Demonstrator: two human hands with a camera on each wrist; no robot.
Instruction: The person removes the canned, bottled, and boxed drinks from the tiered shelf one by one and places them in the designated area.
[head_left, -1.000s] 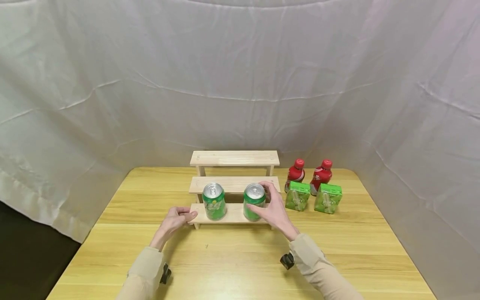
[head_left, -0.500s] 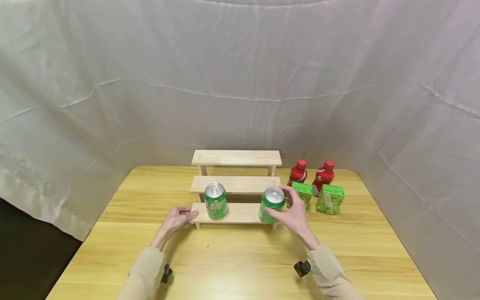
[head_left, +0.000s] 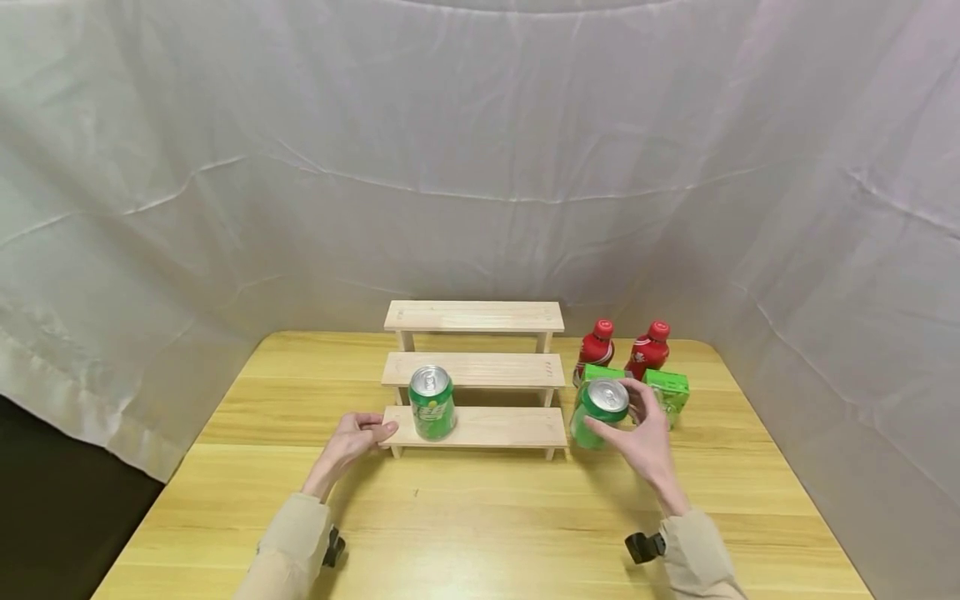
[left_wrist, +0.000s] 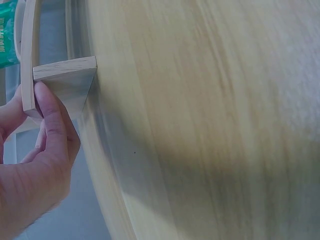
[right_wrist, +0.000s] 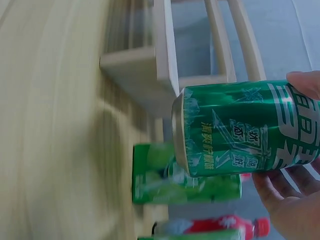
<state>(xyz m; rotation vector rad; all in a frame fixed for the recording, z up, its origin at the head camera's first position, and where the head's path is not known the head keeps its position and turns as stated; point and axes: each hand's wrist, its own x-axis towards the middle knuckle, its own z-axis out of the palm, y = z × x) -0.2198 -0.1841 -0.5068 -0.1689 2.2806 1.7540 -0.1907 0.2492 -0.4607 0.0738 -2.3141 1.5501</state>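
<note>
In the head view my right hand (head_left: 648, 446) grips a green drink can (head_left: 591, 423) just right of the three-tier wooden shelf stand (head_left: 487, 427). The right wrist view has this can (right_wrist: 235, 131) raised above the table, fingers and thumb around its upper part. My left hand (head_left: 351, 442) pinches the left end of the lowest board; the left wrist view shows thumb and fingers on either side of that board (left_wrist: 30, 55). A second green can (head_left: 432, 412) stands upright on the left part of the lowest step.
Two red-capped bottles (head_left: 648, 352) stand at the right back of the table (head_left: 465, 533). Before them are two green drink cartons (head_left: 667, 390), the left one mostly hidden behind the held can. A grey curtain (head_left: 480, 167) encloses the back and sides.
My right hand has carried its can rightward, off the lowest step and past the stand's right end. The left hand and the other can have stayed in place.
</note>
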